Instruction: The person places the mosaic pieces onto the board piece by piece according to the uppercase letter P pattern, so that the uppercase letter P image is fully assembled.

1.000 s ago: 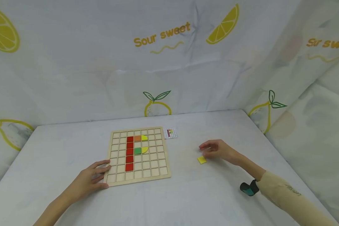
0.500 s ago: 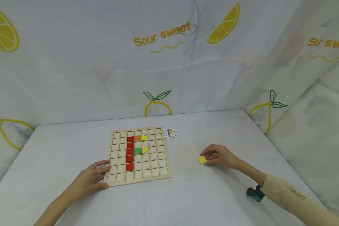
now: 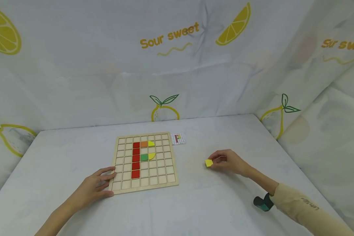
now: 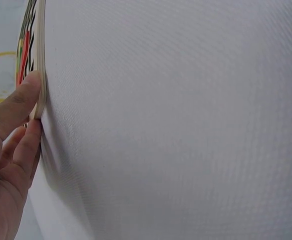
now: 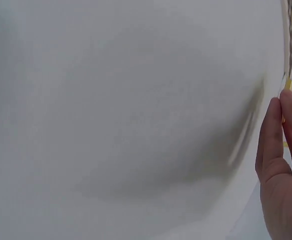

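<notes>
In the head view my right hand (image 3: 229, 162) pinches a small yellow square tile (image 3: 208, 163) between thumb and fingertips, right of the board. The right wrist view shows the tile (image 5: 287, 85) edge-on at the fingertips. My left hand (image 3: 94, 185) holds the lower left corner of a wooden grid board (image 3: 144, 188), fingers at its left edge and thumb at the corner. On the board lie a column of red square tiles (image 3: 135, 166), an orange tile (image 3: 144, 144), a green tile (image 3: 144, 157) and two yellow rounded tiles (image 3: 151, 156).
A small card (image 3: 178, 138) printed with a coloured grid pattern lies against the board's upper right edge. The white-covered table (image 3: 188, 209) meets a hanging cloth (image 3: 129, 88) with lemon prints behind and at the right. A dark and teal wrist device (image 3: 263, 203) is by the right sleeve.
My right hand has come down to the yellow square tile, taken hold of it and brought it slightly up and left, tilted. My left hand and the board stay put.
</notes>
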Demonstrator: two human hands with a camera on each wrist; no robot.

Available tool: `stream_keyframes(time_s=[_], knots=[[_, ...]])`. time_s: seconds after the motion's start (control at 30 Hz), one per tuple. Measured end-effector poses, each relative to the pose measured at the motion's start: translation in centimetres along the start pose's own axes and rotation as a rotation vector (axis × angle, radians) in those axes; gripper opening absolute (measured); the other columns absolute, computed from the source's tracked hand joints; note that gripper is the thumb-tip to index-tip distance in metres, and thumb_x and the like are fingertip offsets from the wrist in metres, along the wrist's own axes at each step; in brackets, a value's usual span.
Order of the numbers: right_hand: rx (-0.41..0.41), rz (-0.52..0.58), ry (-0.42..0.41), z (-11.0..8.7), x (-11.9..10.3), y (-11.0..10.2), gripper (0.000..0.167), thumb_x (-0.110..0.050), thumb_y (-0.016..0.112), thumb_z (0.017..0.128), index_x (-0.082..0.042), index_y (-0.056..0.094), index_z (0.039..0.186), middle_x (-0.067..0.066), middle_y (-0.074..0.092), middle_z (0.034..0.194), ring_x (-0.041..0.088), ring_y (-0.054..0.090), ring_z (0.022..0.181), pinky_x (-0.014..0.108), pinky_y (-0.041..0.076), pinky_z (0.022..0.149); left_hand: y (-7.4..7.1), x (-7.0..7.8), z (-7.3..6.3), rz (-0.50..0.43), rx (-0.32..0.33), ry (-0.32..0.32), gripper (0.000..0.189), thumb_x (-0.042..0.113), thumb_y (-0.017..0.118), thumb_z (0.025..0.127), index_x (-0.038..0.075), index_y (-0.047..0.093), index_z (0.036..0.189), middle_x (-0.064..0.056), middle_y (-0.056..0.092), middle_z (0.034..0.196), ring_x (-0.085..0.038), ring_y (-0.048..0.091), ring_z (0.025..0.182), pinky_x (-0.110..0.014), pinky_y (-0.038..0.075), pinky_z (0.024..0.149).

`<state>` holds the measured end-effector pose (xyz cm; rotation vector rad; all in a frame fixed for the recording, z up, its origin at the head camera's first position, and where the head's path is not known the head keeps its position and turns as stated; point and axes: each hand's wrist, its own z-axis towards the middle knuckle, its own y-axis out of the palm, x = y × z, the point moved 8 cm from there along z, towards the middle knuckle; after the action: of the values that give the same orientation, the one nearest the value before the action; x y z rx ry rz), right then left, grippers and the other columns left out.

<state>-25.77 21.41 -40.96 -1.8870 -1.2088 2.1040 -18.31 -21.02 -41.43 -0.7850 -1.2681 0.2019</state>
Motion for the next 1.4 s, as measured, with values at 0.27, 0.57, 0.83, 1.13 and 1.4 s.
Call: stream_keyframes(time_s=[0.27,0.57,0.83,1.13,1.4], knots=[[0.100,0.295,0.209,-0.1,-0.6,0.5,0.041,-0.009,0.072,0.087,0.008,0.060,0.122,0.021,0.059,0.124,0.025,0.060,0.107,0.022,0.057,0.085,0.0,0.0,0.2,-0.004,-0.008,0.007,0.065,0.013,0.081,0.072,-0.017,0.054,0.124,-0.027,0.039,0.141,-0.048,0.045,0.121,-0.034,0.055,0.091],[0.180,0.364,0.343,0.8,-0.2,0.5,0.041,-0.009,0.073,0.086,0.006,0.061,0.123,0.017,0.060,0.124,0.014,0.058,0.098,0.019,0.057,0.083,0.1,-0.3,0.0,-0.013,-0.006,-0.008,0.065,0.013,0.081,0.072,-0.017,0.054,0.123,-0.026,0.039,0.142,-0.048,0.044,0.121,-0.032,0.055,0.091],[0.166,0.463,0.351,2.0,0.4,-0.3,0.041,-0.002,0.069,0.087,0.011,0.057,0.124,0.009,0.064,0.112,0.012,0.060,0.092,0.021,0.058,0.083,0.1,-0.2,0.0,-0.021,-0.005,-0.004,0.065,0.013,0.081,0.072,-0.016,0.055,0.123,-0.027,0.039,0.141,-0.047,0.045,0.122,-0.034,0.054,0.091],[0.143,0.482,0.358,4.1,0.5,0.3,0.040,0.000,0.069,0.087,0.011,0.058,0.123,0.010,0.066,0.112,0.013,0.064,0.092,0.026,0.058,0.087,0.1,-0.2,-0.1,-0.052,-0.016,-0.024,0.065,0.014,0.080,0.074,-0.016,0.053,0.124,-0.026,0.037,0.143,-0.048,0.043,0.122,-0.033,0.053,0.093],[0.145,0.440,0.395,6.5,0.1,1.9,0.039,-0.001,0.072,0.084,0.008,0.062,0.121,0.015,0.065,0.116,0.016,0.061,0.093,0.028,0.059,0.086,0.0,-0.2,-0.1,-0.057,-0.019,-0.035,0.065,0.013,0.080,0.074,-0.016,0.053,0.125,-0.026,0.036,0.144,-0.048,0.042,0.124,-0.033,0.053,0.093]])
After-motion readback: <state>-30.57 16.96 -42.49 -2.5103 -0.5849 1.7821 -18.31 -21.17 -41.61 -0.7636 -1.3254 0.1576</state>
